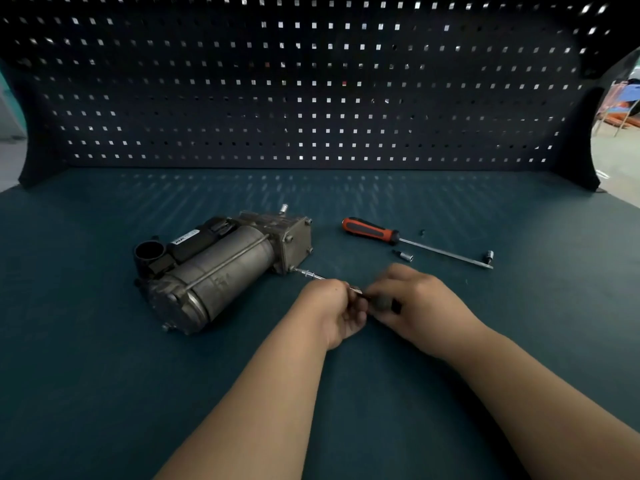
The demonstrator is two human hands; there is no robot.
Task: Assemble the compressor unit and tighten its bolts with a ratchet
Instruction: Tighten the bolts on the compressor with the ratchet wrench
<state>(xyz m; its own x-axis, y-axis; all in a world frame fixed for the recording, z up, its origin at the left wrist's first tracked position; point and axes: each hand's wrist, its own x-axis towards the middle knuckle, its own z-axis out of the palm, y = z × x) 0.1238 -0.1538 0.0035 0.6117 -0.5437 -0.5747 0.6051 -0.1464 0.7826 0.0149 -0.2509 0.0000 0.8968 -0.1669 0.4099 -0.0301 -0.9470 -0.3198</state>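
Left hand (337,306) pinches the driver (313,274) by its steel shaft; right hand (412,303) curls around its dark handle. At 10 o'clock its tip meets a corner bolt (292,269) on the compressor (221,268). At 1 o'clock: 1 loose socket (405,256), then an orange-handled wrench (398,237).

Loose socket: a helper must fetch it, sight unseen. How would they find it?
Right of the compressor lies an orange-handled driver. The loose socket sits just nearer than its shaft, by the handle. Unlike the tip socket, it lies free.

Dark pegboard (311,98) behind, teal bench top (104,375), perhaps chair legs (620,123) far right
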